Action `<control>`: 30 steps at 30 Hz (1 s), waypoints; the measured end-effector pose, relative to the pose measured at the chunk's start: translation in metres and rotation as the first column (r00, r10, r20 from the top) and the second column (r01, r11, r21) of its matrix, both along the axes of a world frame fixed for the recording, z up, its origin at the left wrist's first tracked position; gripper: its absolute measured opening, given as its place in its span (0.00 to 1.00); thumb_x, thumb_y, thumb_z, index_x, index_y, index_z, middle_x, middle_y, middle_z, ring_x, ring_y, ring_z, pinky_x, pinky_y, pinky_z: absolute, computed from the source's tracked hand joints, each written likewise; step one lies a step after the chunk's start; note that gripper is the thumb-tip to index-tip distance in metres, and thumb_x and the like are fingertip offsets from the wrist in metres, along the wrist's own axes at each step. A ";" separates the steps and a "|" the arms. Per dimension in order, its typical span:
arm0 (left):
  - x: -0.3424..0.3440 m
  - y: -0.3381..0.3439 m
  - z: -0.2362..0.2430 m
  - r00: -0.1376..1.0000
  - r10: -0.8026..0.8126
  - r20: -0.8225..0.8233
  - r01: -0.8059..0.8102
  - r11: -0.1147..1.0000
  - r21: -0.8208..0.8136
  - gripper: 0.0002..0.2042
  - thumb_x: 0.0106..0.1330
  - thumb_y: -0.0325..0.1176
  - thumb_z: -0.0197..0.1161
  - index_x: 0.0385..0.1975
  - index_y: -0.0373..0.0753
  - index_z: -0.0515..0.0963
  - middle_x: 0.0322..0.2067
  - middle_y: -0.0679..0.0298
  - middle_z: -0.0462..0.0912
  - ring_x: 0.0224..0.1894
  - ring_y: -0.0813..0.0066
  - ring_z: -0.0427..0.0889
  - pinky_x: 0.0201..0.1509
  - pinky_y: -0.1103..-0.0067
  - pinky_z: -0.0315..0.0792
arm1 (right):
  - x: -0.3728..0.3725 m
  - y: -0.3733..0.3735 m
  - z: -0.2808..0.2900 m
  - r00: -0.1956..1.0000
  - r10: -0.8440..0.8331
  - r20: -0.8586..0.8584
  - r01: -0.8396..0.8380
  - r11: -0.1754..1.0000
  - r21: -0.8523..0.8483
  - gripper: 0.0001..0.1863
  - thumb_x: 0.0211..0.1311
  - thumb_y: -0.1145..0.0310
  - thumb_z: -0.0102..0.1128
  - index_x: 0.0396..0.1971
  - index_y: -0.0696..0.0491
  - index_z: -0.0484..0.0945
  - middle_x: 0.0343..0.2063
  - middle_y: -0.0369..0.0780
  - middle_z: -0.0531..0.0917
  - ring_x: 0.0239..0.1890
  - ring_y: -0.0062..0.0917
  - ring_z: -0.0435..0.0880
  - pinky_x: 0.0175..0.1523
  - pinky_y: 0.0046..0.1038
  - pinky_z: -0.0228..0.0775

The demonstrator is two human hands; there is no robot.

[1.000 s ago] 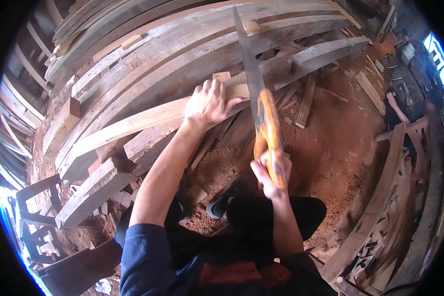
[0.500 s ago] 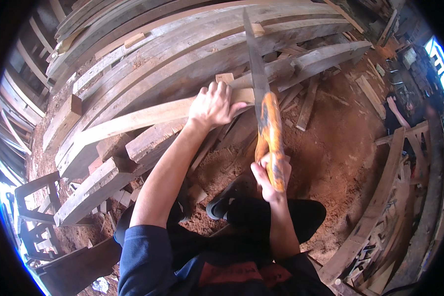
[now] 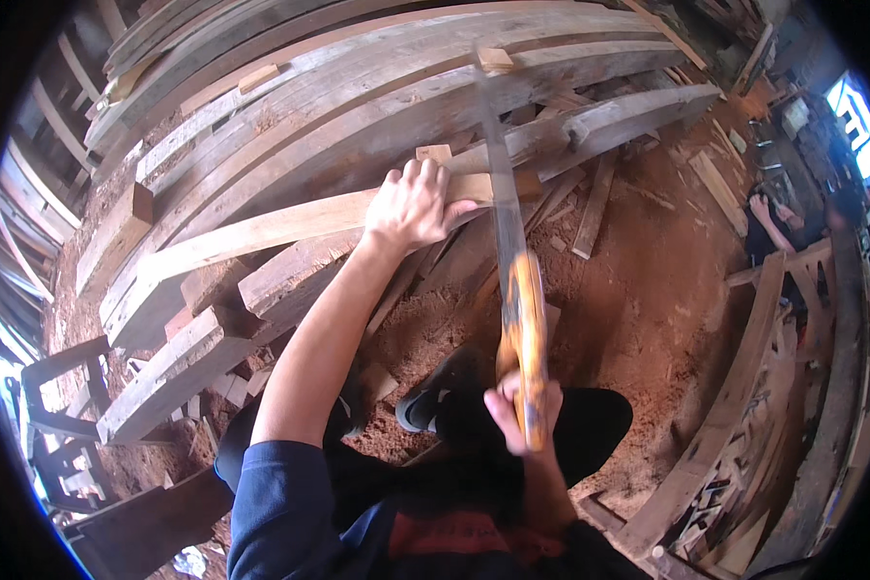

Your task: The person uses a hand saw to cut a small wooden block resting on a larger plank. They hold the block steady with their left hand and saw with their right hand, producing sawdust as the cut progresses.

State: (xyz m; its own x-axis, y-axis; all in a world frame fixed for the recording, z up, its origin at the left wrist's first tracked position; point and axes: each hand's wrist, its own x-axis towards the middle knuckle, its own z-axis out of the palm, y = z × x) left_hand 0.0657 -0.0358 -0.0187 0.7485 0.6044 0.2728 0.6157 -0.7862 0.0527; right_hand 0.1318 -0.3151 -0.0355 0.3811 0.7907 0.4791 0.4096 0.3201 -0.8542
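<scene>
A hand saw with a worn yellow-and-dark handle is gripped in my right hand, which is low, in front of my knee. Its blade points away from me and crosses the right end of a pale wooden plank. Motion blurs the blade, and I cannot make out a cut. My left hand presses down on the plank near that end, fingers wrapped over its far edge and thumb toward the blade. The plank lies across thick grey beams. A small wood block sits just beyond my left knuckles.
Long weathered beams are stacked ahead and to the left. Reddish sawdust-covered ground lies to the right. A wooden frame with scraps stands at the lower right. Another person's hands show at the far right.
My right hand has drawn the saw back toward me, so its handle is lower and nearer my body. My left hand keeps its hold on the plank.
</scene>
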 end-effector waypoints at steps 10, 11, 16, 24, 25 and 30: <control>-0.002 0.003 -0.016 0.998 0.009 0.069 -0.017 0.993 0.114 0.33 0.66 0.63 0.44 0.43 0.32 0.74 0.43 0.51 0.75 0.47 0.55 0.77 0.48 0.65 0.74 | 0.022 0.061 0.005 0.998 -0.001 -0.068 -0.006 0.995 -0.104 0.14 0.55 0.76 0.66 0.19 0.53 0.68 0.13 0.30 0.68 0.16 0.12 0.66 0.21 0.22 0.58; -0.013 0.000 -0.021 0.997 -0.016 0.077 0.004 0.987 0.163 0.33 0.66 0.63 0.44 0.43 0.32 0.75 0.44 0.50 0.75 0.46 0.56 0.77 0.47 0.65 0.75 | 0.005 0.046 0.013 0.981 0.010 -0.196 -0.037 0.990 -0.134 0.14 0.53 0.76 0.67 0.19 0.52 0.68 0.12 0.32 0.67 0.15 0.14 0.66 0.21 0.22 0.58; -0.001 0.001 -0.010 0.996 -0.086 0.032 0.083 0.993 0.080 0.33 0.65 0.63 0.45 0.40 0.32 0.76 0.41 0.52 0.76 0.45 0.56 0.78 0.45 0.64 0.75 | -0.009 0.028 0.007 0.987 -0.044 -0.158 0.028 0.995 -0.101 0.14 0.53 0.74 0.68 0.18 0.53 0.69 0.13 0.30 0.70 0.15 0.12 0.65 0.21 0.21 0.58; 0.000 0.001 -0.011 0.996 -0.035 0.087 0.025 0.993 0.119 0.32 0.66 0.63 0.45 0.40 0.33 0.76 0.38 0.53 0.77 0.43 0.58 0.79 0.44 0.65 0.74 | 0.000 0.002 0.008 0.998 0.051 0.045 -0.048 0.996 -0.069 0.11 0.51 0.81 0.63 0.24 0.54 0.68 0.14 0.33 0.70 0.15 0.16 0.69 0.22 0.20 0.62; 0.000 0.005 -0.009 0.993 -0.043 0.106 0.030 0.992 0.121 0.32 0.66 0.63 0.45 0.39 0.33 0.76 0.37 0.53 0.77 0.43 0.59 0.79 0.43 0.65 0.75 | -0.001 -0.005 -0.006 0.995 -0.007 -0.100 -0.003 0.995 -0.100 0.10 0.50 0.80 0.63 0.24 0.54 0.69 0.14 0.33 0.70 0.17 0.17 0.71 0.27 0.20 0.65; 0.001 0.006 -0.015 0.989 -0.073 0.131 0.050 0.984 0.173 0.31 0.66 0.62 0.45 0.38 0.34 0.77 0.36 0.54 0.77 0.43 0.59 0.79 0.41 0.66 0.75 | 0.009 0.036 0.007 0.954 -0.007 -0.301 -0.042 0.987 -0.154 0.14 0.53 0.78 0.67 0.19 0.53 0.69 0.14 0.30 0.69 0.15 0.13 0.65 0.21 0.20 0.57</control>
